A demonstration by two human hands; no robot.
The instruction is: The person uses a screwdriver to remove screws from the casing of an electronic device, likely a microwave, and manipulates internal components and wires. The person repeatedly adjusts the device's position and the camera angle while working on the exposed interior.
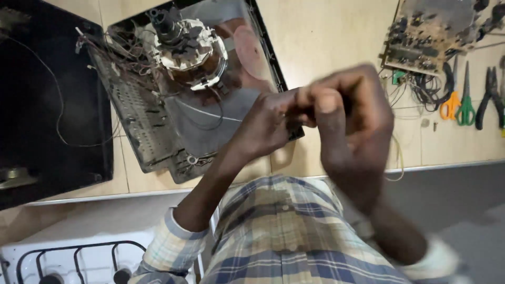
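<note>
**Two hands pinch a small part above an opened picture tube**

Both hands are raised close to the head camera, well above the counter, and meet fingertip to fingertip. The left hand has its fingers bunched and appears to nip a small dark piece where the two hands touch; the piece is mostly hidden and too blurred to name. The right hand is curled over, thumb pressed toward the forefinger, as if gripping the same piece from the other side. A thin pale wire hangs in a loop below the right hand; whether it is held there I cannot tell.

Holding it this high looks like a way to bring fine work near the eyes.

Beneath the hands lies the bared picture tube with its neck and coil assembly facing up, which keeps the wiring within reach. A black casing rests at its left. Far right, a circuit board sits with tangled leads, and just beside it orange-handled scissors, green-handled pliers and black pliers lie side by side, handy but out of the way.
</note>
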